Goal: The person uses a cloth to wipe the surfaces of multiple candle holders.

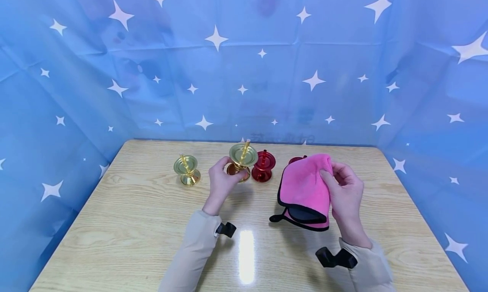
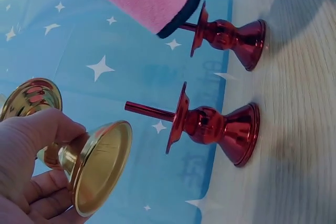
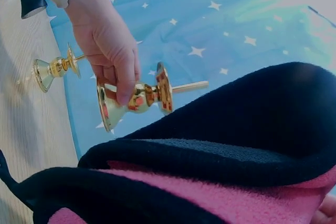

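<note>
My left hand grips a gold candle holder round its stem, lifted off the table; its hollow base shows in the left wrist view. My right hand pinches a pink cloth with black edging and a dark grey reverse side, which hangs folded over the table. A red candle holder stands upright just right of the lifted one. Another red candle holder stands farther right, mostly hidden behind the cloth in the head view. To the left of my left hand, a second gold candle holder stands upright.
The wooden table reaches back to a blue curtain with white stars, which also hangs along both sides. A black strap sits on the left sleeve and another black strap on the right.
</note>
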Demonstrator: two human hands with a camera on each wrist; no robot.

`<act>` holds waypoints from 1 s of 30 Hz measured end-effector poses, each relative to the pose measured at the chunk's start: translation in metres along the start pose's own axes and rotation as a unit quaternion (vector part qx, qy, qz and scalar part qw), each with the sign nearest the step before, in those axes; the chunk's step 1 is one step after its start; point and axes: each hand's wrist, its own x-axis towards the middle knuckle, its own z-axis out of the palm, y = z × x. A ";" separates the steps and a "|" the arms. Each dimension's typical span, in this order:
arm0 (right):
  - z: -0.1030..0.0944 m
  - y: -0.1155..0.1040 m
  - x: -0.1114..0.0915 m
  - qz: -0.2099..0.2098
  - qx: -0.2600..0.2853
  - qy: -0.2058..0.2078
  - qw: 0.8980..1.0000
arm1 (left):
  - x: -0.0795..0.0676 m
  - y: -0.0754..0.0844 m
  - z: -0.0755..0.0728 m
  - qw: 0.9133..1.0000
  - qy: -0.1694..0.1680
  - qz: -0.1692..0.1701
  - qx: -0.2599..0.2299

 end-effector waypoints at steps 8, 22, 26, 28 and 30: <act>0.007 0.002 0.001 0.007 0.009 -0.002 1.000 | 0.000 0.007 0.003 1.000 -0.019 0.003 0.000; 0.022 -0.001 0.007 0.100 0.070 -0.017 0.992 | -0.004 0.023 0.010 0.998 -0.026 0.056 -0.024; 0.026 -0.003 0.009 0.142 0.091 -0.040 0.985 | -0.005 0.026 0.014 0.996 -0.028 0.079 -0.022; 0.029 -0.004 0.010 0.155 0.095 -0.053 0.982 | -0.006 0.027 0.015 0.995 -0.026 0.094 -0.020; 0.031 -0.004 0.010 0.167 0.095 -0.067 0.979 | -0.007 0.030 0.016 0.995 -0.025 0.100 -0.018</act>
